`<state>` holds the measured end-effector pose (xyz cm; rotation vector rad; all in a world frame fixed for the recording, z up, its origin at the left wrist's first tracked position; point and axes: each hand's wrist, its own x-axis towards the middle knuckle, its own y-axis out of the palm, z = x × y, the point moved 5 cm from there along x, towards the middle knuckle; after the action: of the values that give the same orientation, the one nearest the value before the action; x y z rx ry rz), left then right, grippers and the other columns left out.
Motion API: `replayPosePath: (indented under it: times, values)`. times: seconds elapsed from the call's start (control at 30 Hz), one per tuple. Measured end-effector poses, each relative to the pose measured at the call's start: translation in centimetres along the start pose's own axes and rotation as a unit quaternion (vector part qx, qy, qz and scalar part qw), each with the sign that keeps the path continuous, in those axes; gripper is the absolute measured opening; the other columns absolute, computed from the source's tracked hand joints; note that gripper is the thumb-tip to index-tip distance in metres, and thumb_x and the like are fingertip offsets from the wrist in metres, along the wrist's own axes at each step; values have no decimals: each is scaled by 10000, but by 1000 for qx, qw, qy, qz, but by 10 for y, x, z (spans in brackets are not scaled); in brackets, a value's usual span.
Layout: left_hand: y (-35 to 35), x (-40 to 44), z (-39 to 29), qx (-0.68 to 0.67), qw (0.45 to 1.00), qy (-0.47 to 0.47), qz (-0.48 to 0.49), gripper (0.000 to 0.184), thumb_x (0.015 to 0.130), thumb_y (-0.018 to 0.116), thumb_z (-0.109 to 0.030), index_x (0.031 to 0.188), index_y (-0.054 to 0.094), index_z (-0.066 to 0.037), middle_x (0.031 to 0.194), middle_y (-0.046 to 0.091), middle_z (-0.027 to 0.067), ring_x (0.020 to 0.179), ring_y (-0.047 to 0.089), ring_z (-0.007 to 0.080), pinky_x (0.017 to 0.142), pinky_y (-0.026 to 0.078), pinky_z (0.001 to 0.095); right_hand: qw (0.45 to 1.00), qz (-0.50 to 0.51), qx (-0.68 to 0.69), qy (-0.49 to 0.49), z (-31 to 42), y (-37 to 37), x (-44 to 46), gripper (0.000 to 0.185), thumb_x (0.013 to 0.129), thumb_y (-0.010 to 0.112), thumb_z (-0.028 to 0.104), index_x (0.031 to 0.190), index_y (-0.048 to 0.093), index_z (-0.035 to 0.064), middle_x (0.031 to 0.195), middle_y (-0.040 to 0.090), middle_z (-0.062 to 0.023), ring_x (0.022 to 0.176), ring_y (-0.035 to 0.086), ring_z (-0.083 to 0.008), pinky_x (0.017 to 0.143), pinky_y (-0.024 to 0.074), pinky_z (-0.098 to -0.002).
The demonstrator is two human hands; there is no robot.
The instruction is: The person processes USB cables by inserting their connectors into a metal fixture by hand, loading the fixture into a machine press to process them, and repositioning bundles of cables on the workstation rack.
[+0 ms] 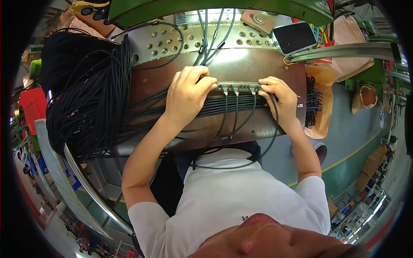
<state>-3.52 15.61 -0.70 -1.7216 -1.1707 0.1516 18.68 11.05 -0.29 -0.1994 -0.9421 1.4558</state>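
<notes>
A narrow slotted metal bar [239, 86] lies across the brown work surface, with several black cables [235, 112] ending in its slots. Small white and coloured wire ends show where the cables enter. My left hand [186, 92] is closed at the bar's left end, thumb and fingers pinched on it. At the right end, my right hand [279, 98] pinches a black cable against the bar. That cable loops down in front of my shirt. My palms hide both bar ends.
A large bundle of black cables [92, 99] hangs at the left, with more cables running under the bar. Behind are a perforated metal plate [165, 41], a metal block [258, 20] and a phone [295, 38]. At the right sits a paper-lined box [322, 101] of small black parts.
</notes>
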Motion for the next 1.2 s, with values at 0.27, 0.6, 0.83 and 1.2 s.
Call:
replayPosePath:
  times: [0.27,0.6,0.83,1.2]
  values:
    - [1,4,6,-15,999,-40,-4,84,789,665,-99,871,663,-79,938,547,4,801,490,181,754,404,290,997,68,-48,4,9,-9,13,158,732,701,19,865,620,39,929,691,-34,780,646,-197,651,498,-282]
    - [-16,34,33,-274,947,-171,-2,135,852,613,-96,960,646,-23,964,622,68,833,556,189,771,448,267,951,293,6,103,0,-9,36,147,756,627,-2,901,614,25,1056,660,-52,918,614,-191,757,479,-295]
    - [51,96,76,-744,586,-318,39,320,970,505,-236,1129,546,39,851,603,101,674,553,149,654,505,258,894,259,-223,290,-48,12,179,294,922,538,261,1031,661,17,986,679,-81,851,612,-197,786,473,-258]
    - [-14,60,1,-722,521,-448,88,335,1013,411,-307,1073,523,2,655,438,-8,516,364,65,448,336,209,986,114,-11,122,-21,31,165,298,927,542,319,951,696,66,872,689,-38,741,606,-151,698,467,-243]
